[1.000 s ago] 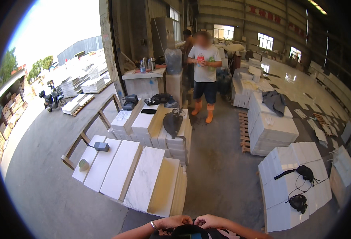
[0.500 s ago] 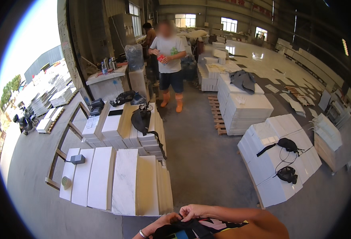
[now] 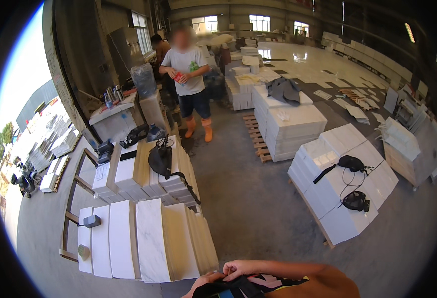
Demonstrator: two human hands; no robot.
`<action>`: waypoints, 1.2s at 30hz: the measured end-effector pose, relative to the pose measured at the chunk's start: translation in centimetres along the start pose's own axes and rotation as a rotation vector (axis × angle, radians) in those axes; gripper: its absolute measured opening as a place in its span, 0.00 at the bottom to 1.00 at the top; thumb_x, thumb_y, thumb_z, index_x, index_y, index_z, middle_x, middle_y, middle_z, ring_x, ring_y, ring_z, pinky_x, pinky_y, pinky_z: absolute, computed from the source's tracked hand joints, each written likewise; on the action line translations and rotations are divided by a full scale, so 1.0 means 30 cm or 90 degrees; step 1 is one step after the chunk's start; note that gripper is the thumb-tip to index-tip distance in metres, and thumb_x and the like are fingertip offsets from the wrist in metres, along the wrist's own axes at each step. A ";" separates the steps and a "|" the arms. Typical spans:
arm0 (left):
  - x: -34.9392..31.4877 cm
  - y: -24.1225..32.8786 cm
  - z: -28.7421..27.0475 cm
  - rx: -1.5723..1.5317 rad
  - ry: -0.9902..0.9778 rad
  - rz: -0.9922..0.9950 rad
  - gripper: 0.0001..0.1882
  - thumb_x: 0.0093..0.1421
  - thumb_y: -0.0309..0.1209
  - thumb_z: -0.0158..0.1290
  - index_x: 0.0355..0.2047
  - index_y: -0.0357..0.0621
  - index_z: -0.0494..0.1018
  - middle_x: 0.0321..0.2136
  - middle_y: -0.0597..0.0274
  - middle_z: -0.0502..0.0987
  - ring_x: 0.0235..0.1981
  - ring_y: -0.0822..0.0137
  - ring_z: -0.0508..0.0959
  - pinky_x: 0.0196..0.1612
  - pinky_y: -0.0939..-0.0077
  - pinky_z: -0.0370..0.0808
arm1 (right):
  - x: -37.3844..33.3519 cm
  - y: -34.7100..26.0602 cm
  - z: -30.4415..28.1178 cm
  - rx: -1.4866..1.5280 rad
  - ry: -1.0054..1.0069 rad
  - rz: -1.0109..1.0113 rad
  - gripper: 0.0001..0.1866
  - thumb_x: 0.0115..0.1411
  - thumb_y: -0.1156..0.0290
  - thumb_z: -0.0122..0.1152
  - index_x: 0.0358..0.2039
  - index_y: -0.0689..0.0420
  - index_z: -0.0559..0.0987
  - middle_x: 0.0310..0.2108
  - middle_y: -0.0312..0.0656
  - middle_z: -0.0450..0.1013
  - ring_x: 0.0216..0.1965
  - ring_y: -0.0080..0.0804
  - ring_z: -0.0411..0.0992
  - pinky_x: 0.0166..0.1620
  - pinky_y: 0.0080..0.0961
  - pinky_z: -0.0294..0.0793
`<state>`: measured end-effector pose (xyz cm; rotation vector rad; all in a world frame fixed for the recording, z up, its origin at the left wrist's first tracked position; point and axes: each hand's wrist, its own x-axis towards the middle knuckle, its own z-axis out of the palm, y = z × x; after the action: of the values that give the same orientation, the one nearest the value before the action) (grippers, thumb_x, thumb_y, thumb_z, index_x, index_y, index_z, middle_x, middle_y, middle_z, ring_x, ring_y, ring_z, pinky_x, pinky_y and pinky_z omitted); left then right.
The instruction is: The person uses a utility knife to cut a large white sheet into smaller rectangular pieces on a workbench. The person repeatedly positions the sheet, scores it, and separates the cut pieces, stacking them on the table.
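At the bottom edge, both hands meet over a black fabric piece (image 3: 238,285) worn against my body, which shows a small blue patch. My right hand (image 3: 236,268) is closed, with thumb and fingers pinching the upper edge of the fabric. Beside it, my left hand (image 3: 204,282) is closed at the same edge, its fingertips partly hidden. Whatever small part lies between the fingertips is too small to make out. Patterned cloth in pink, black and yellow shows under my right forearm.
White stone slabs (image 3: 151,233) stand stacked ahead on the left, bearing a grey box (image 3: 92,221). Black straps with pouches (image 3: 355,200) lie on slabs at right. A person (image 3: 186,74) in orange boots stands in the aisle, holding a red packet (image 3: 179,77).
The view has turned slightly right, so the slabs and the person sit further left in the picture. Both hands stay together at the black fabric and sit slightly lower.
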<state>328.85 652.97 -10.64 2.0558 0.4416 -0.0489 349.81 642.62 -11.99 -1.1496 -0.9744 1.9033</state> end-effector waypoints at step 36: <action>-0.066 0.044 -0.026 -0.042 0.033 0.059 0.12 0.61 0.30 0.42 0.42 0.41 0.69 0.39 0.48 0.73 0.41 0.46 0.76 0.42 0.62 0.71 | 0.039 0.061 -0.044 -0.165 -0.100 0.038 0.19 0.60 0.69 0.63 0.50 0.61 0.74 0.42 0.36 0.74 0.43 0.21 0.70 0.48 0.20 0.70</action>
<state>327.34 652.47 -8.72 2.0133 0.3737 0.0743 350.27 643.08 -14.45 -1.1991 -1.3169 1.9806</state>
